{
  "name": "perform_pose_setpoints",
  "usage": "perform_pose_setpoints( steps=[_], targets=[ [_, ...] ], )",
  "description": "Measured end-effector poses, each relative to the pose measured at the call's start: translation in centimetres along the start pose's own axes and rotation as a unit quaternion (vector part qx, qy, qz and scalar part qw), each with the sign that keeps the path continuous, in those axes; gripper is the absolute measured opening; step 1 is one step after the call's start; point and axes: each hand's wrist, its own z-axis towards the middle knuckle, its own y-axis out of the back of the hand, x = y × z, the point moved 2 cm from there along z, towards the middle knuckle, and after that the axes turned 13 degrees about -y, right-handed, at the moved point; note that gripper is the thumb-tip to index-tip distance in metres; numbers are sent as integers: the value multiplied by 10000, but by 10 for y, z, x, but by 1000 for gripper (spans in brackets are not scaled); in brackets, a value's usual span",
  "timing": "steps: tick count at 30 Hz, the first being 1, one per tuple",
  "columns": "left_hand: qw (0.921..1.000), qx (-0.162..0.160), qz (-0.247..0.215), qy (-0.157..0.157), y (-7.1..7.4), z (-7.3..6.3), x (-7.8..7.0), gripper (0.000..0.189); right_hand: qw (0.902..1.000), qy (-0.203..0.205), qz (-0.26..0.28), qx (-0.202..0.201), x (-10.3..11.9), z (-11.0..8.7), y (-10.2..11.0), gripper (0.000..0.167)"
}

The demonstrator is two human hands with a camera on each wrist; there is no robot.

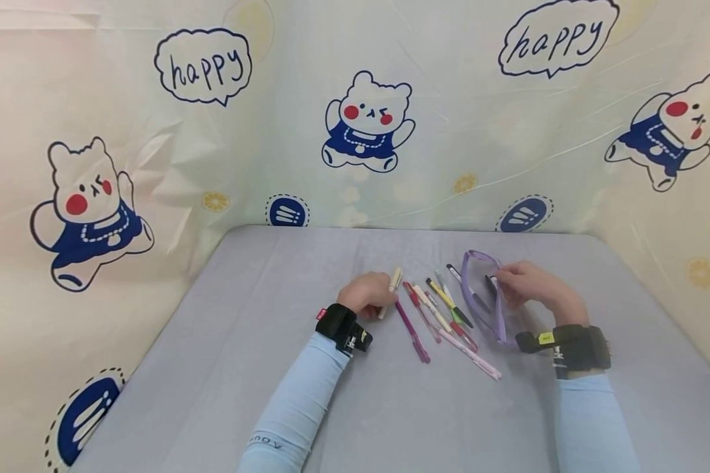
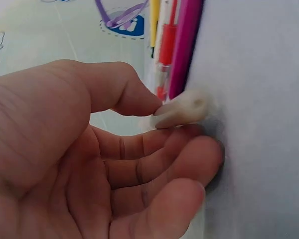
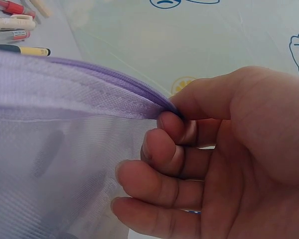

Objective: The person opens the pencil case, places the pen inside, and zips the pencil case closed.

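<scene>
Between thumb and fingers of my left hand (image 1: pixel 365 293) is a cream-coloured pen (image 1: pixel 395 279), gripped at the left edge of a group of pens. In the left wrist view, the end of that pen (image 2: pixel 189 108) is blurred. My right hand (image 1: pixel 535 289) pinches the zippered rim of a purple mesh pouch (image 3: pixel 79 82). In the head view, the pouch's purple rim (image 1: pixel 500 322) forms an open loop tilted toward the pens. A dark elongated shape shows faintly through the mesh in the right wrist view. A magenta pen (image 1: pixel 413 333) lies just right of my left hand.
Several pens lie loosely together between the hands, among them a red pen (image 1: pixel 413 295), a yellow and black pen (image 1: pixel 440 293) and a pale pink pen (image 1: pixel 470 355). They rest on a grey cloth-covered table (image 1: pixel 260 295). Behind stands a printed curtain (image 1: pixel 449 118) with cartoon bears.
</scene>
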Motion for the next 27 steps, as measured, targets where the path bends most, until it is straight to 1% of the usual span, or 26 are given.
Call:
perform_pose_setpoints(
  steps=[1,4,8,12,15,19,22,24,27],
  targets=[
    [10000,0,-78,-26,2,-1,0,20,10000,-2,0,-7,0,0,0,33],
    [9992,-27,-318,-247,7,-3,2,21,10000,-9,-8,-21,1,-1,1,33],
    [9976,-75,-505,-467,12,-5,5,27,10000,-18,-25,-14,1,-1,1,33],
    [9968,-148,-563,-545,14,-6,3,34,10000,-14,-51,32,2,-1,1,32],
    [9965,-162,-523,-639,14,-3,-1,37,10000,-34,-22,44,1,-2,1,31],
    [9960,-217,-454,-732,12,1,-7,41,9999,-69,-68,-50,0,-1,-1,31],
    [9948,-239,-571,-814,8,5,-11,39,9995,-101,-263,-118,3,2,-8,30],
    [9937,-225,-641,-889,4,7,-13,37,9992,-120,-368,-96,6,5,-14,30],
    [9919,-199,-745,-1013,-1,9,-17,34,9992,-79,-377,-39,12,11,-21,28]
  ],
)
